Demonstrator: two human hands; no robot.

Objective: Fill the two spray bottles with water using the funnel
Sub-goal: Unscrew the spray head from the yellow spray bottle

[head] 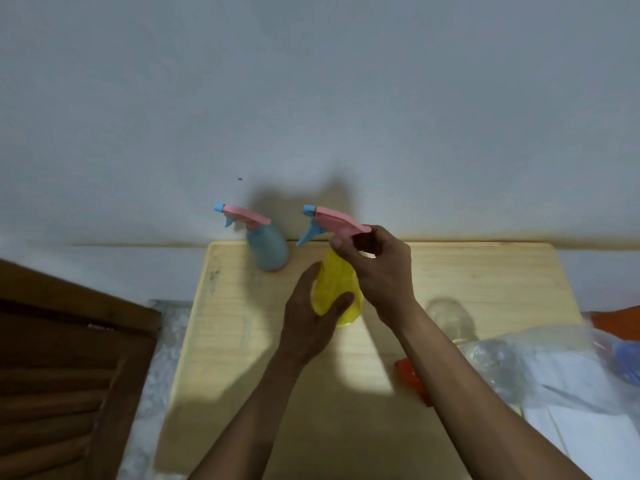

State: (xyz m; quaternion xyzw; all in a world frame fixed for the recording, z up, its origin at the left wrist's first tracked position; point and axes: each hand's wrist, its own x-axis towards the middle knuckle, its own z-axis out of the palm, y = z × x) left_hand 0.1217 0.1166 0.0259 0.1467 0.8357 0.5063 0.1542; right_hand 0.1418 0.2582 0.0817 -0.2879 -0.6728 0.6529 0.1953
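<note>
At the middle of the wooden table (467, 278) we steadied the yellow spray bottle (334, 289), which stood upright between our hands. Our left hand (308, 317) wrapped its body, fingers and thumb curled against the plastic. Our right hand (377, 271) pinched the neck just under the pink trigger head (337, 221), apparently to unscrew it. To do that well, we judged, the lower grip had to hold firm without squeezing the soft body, while the upper hand turned the collar, not the trigger. The blue spray bottle (270, 249) stood capped by the wall (311, 98), just left of ours. An orange object (414, 379), possibly the funnel, lay near our right forearm beside a clear plastic bottle (450, 320) and crumpled plastic bags (540, 368). A dark louvred panel (65, 368) stood at the left.
</note>
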